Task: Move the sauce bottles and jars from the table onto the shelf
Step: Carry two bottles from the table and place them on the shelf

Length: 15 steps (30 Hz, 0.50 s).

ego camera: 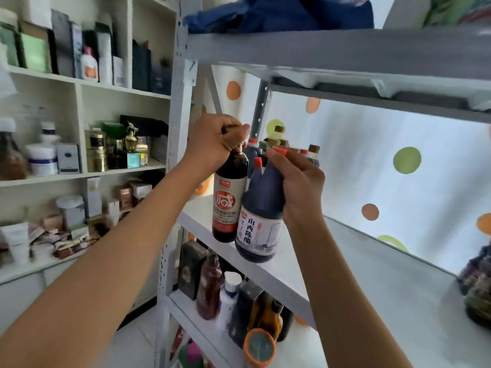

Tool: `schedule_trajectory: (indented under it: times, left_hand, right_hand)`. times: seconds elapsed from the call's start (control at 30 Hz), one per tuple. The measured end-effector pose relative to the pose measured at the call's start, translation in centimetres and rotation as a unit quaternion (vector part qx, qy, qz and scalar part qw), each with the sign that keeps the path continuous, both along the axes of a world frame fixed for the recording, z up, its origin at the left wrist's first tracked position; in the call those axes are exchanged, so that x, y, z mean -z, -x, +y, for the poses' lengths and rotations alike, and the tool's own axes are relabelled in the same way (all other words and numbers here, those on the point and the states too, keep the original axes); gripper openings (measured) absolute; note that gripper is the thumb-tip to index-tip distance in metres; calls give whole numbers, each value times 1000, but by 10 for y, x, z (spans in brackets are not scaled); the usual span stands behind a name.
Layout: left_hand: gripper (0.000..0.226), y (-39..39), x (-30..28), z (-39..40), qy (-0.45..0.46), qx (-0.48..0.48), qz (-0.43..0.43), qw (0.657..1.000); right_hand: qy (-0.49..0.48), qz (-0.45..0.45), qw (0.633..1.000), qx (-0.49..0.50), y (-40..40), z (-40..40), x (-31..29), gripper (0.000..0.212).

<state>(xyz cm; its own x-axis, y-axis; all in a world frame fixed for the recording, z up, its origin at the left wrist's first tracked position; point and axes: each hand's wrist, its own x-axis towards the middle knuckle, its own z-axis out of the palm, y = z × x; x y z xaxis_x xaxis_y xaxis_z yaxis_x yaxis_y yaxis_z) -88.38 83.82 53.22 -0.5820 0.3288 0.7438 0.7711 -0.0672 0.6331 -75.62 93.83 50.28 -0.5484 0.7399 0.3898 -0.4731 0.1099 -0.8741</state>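
Fingers (233, 131) grip a "减"-labelled bottle (229, 197); right fingers (289, 166) hold "山西陈醋" vinegar (261, 211).

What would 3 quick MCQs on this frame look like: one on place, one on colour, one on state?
1. Where is the left hand gripping the soy sauce bottle?
A. at its base
B. at its top, around the cap
C. across the label

2. What colour is the cap of the vinegar bottle?
A. red
B. green
C. white

3. What is the state of the vinegar bottle?
A. lying flat on the shelf
B. standing free on the floor
C. held tilted by the right hand over the shelf board

Key: 1 B, the fingers curl over the neck and cap. 2 A, a red cap shows beside the right hand's fingers. 3 C, the hand wraps its shoulder and the bottle leans.
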Motion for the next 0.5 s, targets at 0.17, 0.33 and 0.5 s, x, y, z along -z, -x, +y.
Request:
schedule_trajectory:
  times: [0.17,0.33,0.5]
  left_hand:
    - [19,59,13,29,9,40,-61,997]
    - [32,84,32,46,-13,69,-85,994]
    - [25,76,53,61,29,121,-118,985]
  right_hand:
    - [-5,-14,998,62,54,13,5,6]
    - [18,-20,995,97,80,24,22,8]
    - [-28,-7,994,106,80,30,32,8]
